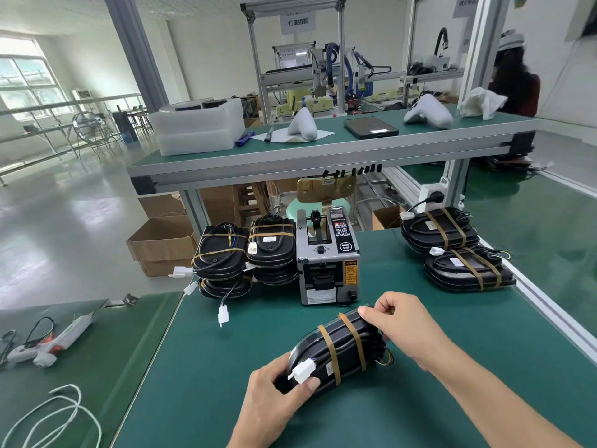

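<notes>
A bundle of black oval housings [347, 345], bound by two brown tape bands, lies on the green table mat [210, 383] in front of me. My left hand [274, 396] grips its near end, thumb by a white wire connector [303, 371]. My right hand [403, 324] holds the far end, fingers curled over the edge next to the coiled wires. Behind the bundle stands a grey automatic tape dispenser [326, 263].
Taped black bundles are stacked left of the dispenser [245, 253] and at the right [452, 247]. A raised shelf [323, 150] carries white trays, white shells and a tablet. A tool and white cable lie on the left table [51, 344]. Cardboard boxes stand on the floor.
</notes>
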The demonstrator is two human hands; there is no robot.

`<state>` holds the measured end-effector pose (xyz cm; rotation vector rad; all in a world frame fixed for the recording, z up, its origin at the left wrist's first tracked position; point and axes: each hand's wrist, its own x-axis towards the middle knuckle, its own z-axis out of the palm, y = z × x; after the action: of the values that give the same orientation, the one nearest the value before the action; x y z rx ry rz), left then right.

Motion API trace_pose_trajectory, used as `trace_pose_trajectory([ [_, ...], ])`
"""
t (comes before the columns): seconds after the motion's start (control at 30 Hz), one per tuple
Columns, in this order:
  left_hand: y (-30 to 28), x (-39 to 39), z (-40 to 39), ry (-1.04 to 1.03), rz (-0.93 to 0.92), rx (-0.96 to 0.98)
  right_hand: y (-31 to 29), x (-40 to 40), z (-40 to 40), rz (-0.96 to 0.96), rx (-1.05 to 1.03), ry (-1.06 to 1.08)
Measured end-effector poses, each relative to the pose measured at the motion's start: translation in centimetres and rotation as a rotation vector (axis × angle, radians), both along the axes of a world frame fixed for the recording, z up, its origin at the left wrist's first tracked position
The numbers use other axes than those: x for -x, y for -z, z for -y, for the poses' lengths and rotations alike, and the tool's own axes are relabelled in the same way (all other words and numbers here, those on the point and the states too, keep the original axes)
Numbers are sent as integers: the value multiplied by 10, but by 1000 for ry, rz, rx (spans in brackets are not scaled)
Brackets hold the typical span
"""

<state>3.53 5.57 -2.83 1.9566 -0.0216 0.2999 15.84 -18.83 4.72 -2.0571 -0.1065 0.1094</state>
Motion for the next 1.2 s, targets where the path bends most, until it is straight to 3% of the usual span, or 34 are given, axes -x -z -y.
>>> trace_pose_trajectory([
  [0.2, 1, 0, 0, 3, -15, -19, 5, -2, -1, -98, -95, -1],
  [0.63, 3, -1, -2, -6, -21, -29, 11, 4, -3, -25, -187, 27],
  [1.2, 0, 0, 1, 3, -12, -17, 26, 3, -5, 62, -130, 53],
])
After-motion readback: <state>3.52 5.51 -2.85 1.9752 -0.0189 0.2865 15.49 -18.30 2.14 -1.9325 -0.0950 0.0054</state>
